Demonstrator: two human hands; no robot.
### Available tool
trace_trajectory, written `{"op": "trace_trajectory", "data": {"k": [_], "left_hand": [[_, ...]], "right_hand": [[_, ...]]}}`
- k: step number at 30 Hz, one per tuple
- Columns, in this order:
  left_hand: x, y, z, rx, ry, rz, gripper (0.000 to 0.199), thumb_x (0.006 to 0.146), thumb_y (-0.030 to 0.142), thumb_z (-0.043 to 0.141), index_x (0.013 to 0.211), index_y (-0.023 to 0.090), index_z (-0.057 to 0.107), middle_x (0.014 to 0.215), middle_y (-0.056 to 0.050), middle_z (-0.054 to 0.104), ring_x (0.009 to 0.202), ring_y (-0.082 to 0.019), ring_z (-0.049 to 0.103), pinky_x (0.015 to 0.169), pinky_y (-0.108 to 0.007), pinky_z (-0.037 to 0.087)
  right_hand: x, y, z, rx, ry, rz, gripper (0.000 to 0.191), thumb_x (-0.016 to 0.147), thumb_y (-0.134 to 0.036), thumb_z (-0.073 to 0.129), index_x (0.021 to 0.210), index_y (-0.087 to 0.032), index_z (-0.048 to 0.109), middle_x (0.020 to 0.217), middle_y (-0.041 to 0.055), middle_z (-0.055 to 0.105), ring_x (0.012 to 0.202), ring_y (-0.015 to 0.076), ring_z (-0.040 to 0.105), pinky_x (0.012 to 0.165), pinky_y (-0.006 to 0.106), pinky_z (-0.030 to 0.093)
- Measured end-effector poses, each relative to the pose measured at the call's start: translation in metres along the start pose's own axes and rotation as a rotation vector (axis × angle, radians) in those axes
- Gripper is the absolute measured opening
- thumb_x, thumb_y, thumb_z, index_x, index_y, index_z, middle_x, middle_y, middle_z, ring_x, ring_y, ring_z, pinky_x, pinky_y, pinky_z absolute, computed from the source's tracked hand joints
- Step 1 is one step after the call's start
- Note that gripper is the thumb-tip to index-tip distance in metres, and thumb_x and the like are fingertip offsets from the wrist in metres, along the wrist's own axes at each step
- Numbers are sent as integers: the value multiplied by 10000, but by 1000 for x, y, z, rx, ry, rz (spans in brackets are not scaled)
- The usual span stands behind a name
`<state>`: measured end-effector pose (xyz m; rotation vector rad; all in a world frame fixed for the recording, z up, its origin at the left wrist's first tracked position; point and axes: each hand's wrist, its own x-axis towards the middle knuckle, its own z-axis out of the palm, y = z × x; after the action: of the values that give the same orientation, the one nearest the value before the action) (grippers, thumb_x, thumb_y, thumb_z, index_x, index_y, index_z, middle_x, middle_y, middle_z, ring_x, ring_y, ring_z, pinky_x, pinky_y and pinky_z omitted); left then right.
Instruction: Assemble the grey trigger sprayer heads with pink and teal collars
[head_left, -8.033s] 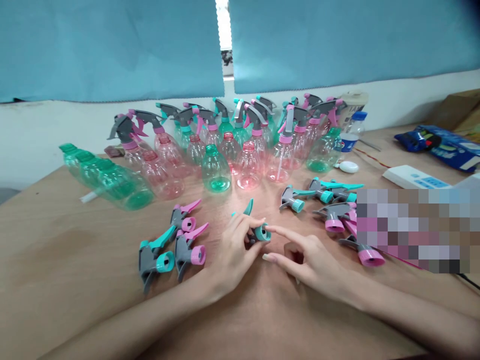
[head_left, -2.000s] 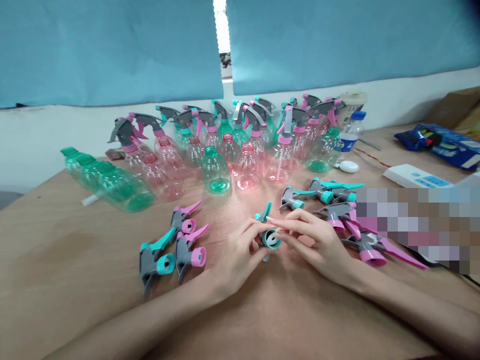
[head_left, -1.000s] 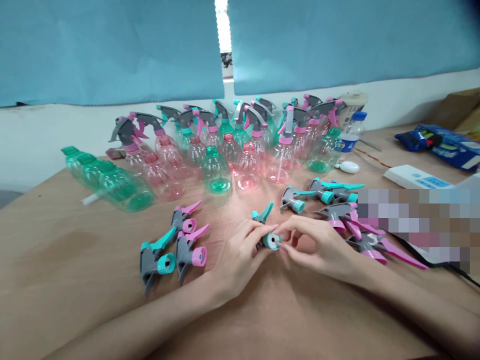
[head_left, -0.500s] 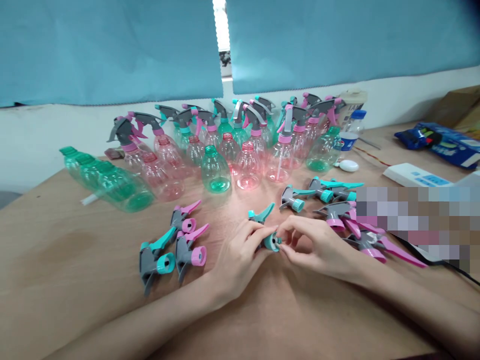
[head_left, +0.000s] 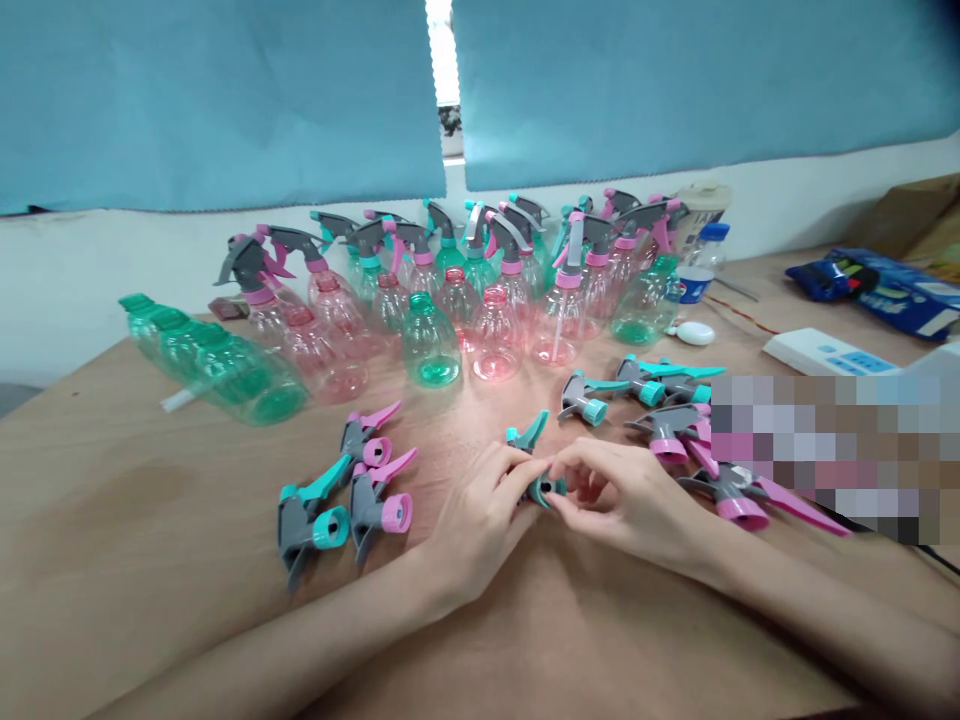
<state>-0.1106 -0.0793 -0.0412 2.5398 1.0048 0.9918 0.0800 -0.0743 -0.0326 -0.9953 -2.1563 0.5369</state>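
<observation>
Low over the table, my left hand (head_left: 480,520) is closed round a grey trigger spray head with a teal lever (head_left: 531,432). Its teal screw collar (head_left: 546,488) faces me, open end showing. The thumb and fingertips of my right hand (head_left: 634,500) pinch the collar's rim; the fingers partly cover it. Whether anything small is between those fingertips, I cannot tell. Left of my hands lie a teal-collared spray head (head_left: 304,525) and two pink-collared ones (head_left: 379,500). More teal spray heads (head_left: 585,398) and pink ones (head_left: 739,495) lie to the right.
Behind my hands stand several pink and green spray bottles (head_left: 495,335), some with spray heads on, some with bare necks. Green bottles (head_left: 247,375) cluster at left. At right are a Pepsi bottle (head_left: 694,282), a white power strip (head_left: 829,352) and a blue packet (head_left: 892,290).
The spray head in my hands has shifted and turned slightly. My right thumb and fingertips have moved over its collar, covering more of the rim.
</observation>
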Motion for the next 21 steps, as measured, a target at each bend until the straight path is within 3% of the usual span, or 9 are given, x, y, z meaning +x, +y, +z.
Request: {"op": "trace_trajectory", "data": {"k": [7, 12, 17, 21], "left_hand": [[3, 5, -2, 61, 45, 51, 235, 880, 68, 455, 1075, 137, 567, 907, -75, 601, 830, -178, 566, 694, -302, 510], [3, 6, -2, 102, 52, 91, 239, 893, 87, 458, 1104, 129, 561, 906, -78, 617, 838, -182, 571, 707, -316, 509], [4, 4, -1, 87, 61, 79, 232, 894, 116, 505, 1118, 143, 560, 902, -65, 616, 846, -181, 569, 717, -315, 504], [4, 3, -1, 62, 67, 63, 220, 886, 139, 539, 1104, 150, 568, 904, -59, 607, 846, -179, 567, 727, -311, 501]], "right_hand": [[-5, -8, 7, 28, 86, 75, 43, 777, -144, 555, 793, -184, 547, 634, -36, 538, 516, 79, 505, 483, 191, 377], [-2, -19, 6, 103, 79, 234, 156, 759, -162, 526, 668, -205, 406, 553, -58, 452, 467, 79, 448, 447, 201, 334], [2, -19, 3, 449, -11, 460, 203, 835, -250, 506, 708, -220, 351, 557, -76, 439, 434, 83, 474, 430, 205, 358], [2, -12, 1, 685, -94, 501, 248, 879, -342, 499, 743, -223, 330, 560, -94, 437, 401, 79, 486, 420, 206, 365]]}}
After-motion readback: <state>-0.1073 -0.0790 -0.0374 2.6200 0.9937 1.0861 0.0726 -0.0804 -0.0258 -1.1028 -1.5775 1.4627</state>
